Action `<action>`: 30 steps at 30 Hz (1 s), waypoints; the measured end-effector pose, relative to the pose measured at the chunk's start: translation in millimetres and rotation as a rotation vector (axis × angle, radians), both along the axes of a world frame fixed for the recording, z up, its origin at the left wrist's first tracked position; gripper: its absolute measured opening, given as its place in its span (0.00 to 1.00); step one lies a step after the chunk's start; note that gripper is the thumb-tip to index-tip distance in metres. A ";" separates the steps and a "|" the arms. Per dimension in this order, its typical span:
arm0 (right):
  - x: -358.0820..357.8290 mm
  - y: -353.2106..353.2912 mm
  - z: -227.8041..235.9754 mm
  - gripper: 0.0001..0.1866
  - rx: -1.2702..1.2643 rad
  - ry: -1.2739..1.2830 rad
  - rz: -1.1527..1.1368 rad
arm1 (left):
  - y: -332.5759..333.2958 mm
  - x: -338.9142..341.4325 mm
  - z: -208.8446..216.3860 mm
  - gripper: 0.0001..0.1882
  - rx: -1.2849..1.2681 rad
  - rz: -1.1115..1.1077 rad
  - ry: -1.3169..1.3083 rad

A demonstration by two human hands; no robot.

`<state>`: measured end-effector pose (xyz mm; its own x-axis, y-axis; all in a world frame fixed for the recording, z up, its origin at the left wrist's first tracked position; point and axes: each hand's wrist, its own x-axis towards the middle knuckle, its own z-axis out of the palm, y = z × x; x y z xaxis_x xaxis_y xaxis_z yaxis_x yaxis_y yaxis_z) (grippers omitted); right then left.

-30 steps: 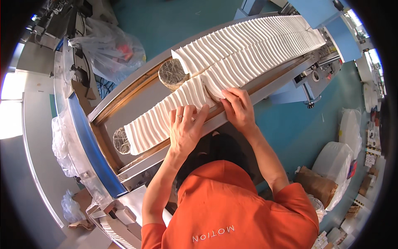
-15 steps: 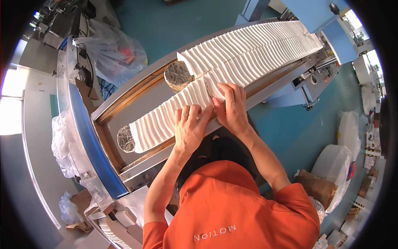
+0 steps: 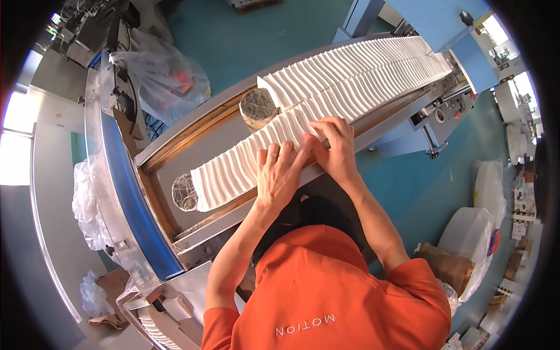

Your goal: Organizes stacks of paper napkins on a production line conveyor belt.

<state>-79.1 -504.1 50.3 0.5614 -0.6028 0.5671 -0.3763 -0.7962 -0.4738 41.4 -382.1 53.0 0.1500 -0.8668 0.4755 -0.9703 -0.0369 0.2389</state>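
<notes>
Two long rows of thin white wavy pieces, packed face to face, lie in a shallow trough; the pieces' exact kind does not show. My left hand (image 3: 279, 174) grips the near row (image 3: 233, 169), its fingers bent over the top and its thumb along the near side. Just to its right, my right hand (image 3: 338, 149) curls over the same row, the two thumbs close together. The far row (image 3: 344, 67) lies behind, untouched. A round block wrapped in clear tape (image 3: 185, 192) stands against the near row's left end, and another taped block (image 3: 258, 109) against the far row's end.
The trough has a wooden inner edge (image 3: 186, 129) and metal rails. A blue curved panel (image 3: 137, 198) closes off the left, with a clear plastic bag (image 3: 160, 79) behind it. Light blue machine parts (image 3: 472, 61) stand at the right end. Wrapped bundles (image 3: 466, 233) sit at the right.
The gap in the near row beside my right hand has closed, and the row now looks continuous. Both hands stay on it, slightly shifted as the whole view moved a little.
</notes>
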 end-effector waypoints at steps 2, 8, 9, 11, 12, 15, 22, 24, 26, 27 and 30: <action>1.4 -1.9 1.8 0.13 0.032 -0.022 0.041 | -2.9 0.9 3.7 0.27 -0.011 0.018 -0.014; 1.0 -0.8 2.9 0.14 0.140 -0.045 0.053 | -6.9 4.7 10.0 0.27 0.078 -0.014 0.098; 1.8 0.3 3.6 0.14 0.140 -0.047 0.054 | -7.1 5.7 10.5 0.27 0.055 -0.021 0.107; 3.2 2.0 7.2 0.13 0.042 -0.012 -0.006 | -5.6 6.3 10.6 0.26 0.030 -0.028 0.115; 3.2 2.3 6.8 0.13 0.042 -0.014 -0.006 | -2.5 6.2 8.1 0.25 0.034 -0.007 0.081; 1.9 2.4 2.3 0.10 -0.107 0.048 -0.042 | 1.4 9.1 3.0 0.23 0.022 -0.006 0.066; 7.0 13.9 -1.2 0.09 -0.293 0.046 -0.059 | 4.6 10.7 1.1 0.23 -0.018 -0.026 0.071; 7.6 14.6 -0.8 0.09 -0.151 0.042 -0.048 | 4.5 10.3 1.0 0.23 -0.020 -0.027 0.070; 7.8 14.3 4.0 0.09 -0.125 0.063 -0.057 | 3.8 9.8 1.0 0.23 -0.024 -0.028 0.068; 7.9 14.0 6.2 0.09 -0.098 0.084 -0.066 | 3.7 9.0 0.5 0.23 -0.029 -0.027 0.065; 9.5 15.2 5.7 0.10 -0.079 0.138 -0.135 | 3.8 7.6 1.6 0.23 -0.031 -0.027 0.061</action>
<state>-69.6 -488.9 56.0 0.5539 -0.6346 0.5390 -0.5395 -0.7666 -0.3482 49.0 -378.3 54.7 0.1565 -0.8561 0.4926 -0.9546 -0.0031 0.2980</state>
